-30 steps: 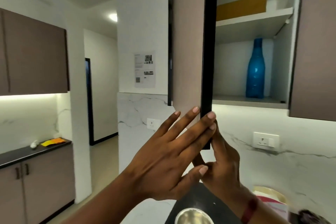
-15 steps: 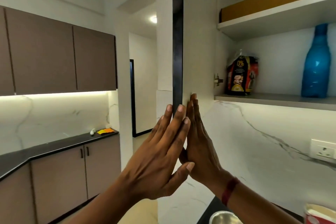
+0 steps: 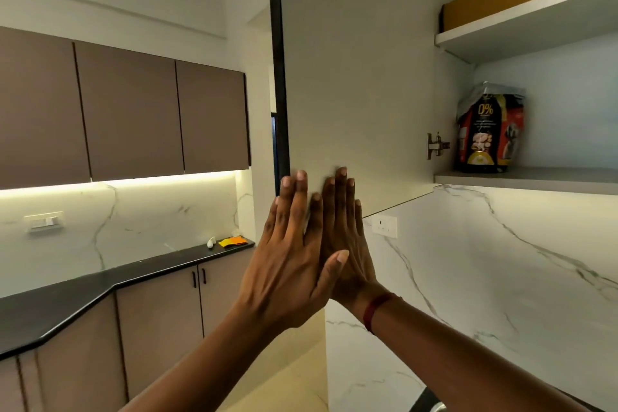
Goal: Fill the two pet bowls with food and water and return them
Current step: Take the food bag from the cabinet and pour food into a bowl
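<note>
Marble wall [image 3: 133,217] backs black countertop [image 3: 83,298]; food bag [image 3: 488,134] stands on cabinet shelf [image 3: 541,179].

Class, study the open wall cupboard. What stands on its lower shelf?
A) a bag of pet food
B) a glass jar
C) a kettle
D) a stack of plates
A: a dark printed pet food bag stands upright on the lower shelf, just right of the door hinge.

Head view, facing cabinet door [image 3: 354,77] (close)
</note>
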